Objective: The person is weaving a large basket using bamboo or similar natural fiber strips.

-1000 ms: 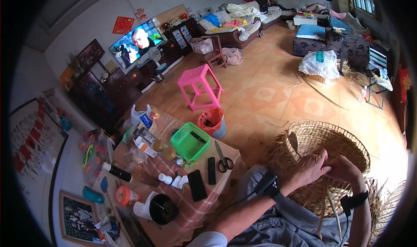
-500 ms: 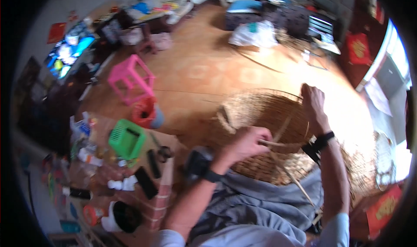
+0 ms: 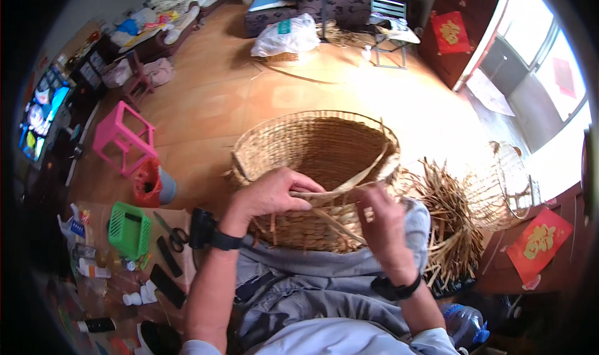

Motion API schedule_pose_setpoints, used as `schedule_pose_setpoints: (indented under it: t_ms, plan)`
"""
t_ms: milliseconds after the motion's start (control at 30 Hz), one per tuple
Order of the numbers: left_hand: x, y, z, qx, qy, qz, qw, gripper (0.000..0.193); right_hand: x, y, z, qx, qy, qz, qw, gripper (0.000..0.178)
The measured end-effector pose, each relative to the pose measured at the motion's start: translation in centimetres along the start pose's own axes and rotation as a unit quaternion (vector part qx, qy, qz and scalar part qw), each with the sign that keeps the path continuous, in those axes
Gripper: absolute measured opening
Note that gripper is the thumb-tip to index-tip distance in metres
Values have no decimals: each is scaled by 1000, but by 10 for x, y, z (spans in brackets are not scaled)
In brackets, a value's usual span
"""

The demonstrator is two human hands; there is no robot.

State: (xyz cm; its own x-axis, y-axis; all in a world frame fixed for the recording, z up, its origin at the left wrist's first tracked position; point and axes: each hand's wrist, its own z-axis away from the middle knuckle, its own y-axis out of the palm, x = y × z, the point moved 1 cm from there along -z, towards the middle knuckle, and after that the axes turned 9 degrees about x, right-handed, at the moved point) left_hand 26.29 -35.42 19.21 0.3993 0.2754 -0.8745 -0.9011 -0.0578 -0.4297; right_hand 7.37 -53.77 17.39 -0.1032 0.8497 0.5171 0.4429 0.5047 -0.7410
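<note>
A round woven straw basket (image 3: 306, 136) stands tilted against my lap on grey cloth (image 3: 299, 286). My left hand (image 3: 271, 196) is closed on the basket's near rim, thumb and fingers pinching it together with a flat straw strand. That pale strand (image 3: 368, 171) runs from the near rim up across the opening to the right side. At the near right rim is my right hand (image 3: 384, 224), its fingers curled close to the strand; they are slightly blurred, and what they hold, if anything, cannot be made out. Short straw ends stick out of the near wall.
On my right lies a bundle of dry straw (image 3: 446, 224) beside a wicker frame (image 3: 496, 186). The low table at left carries a green plastic basket (image 3: 129, 231), scissors (image 3: 175, 236) and bottles. Beyond it stand a red-lined bin (image 3: 150, 183) and a pink stool (image 3: 125, 136).
My right hand has come down from its raised position to the near right rim. My left hand stays at the near rim. The whole view has swung to the right.
</note>
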Motion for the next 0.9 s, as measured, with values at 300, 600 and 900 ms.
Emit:
schedule_pose_setpoints:
  t_ms: [300,600,900]
  plan:
    - [10,-11,-6,102,-45,97,989,31,20,45,4,48,-92,17,994,34]
    - [3,10,-7,-42,-39,95,994,18,29,55,2,80,-39,-9,996,35]
    - [11,3,3,-47,-7,-60,997,25,61,37,-1,98,-69,206,971,31]
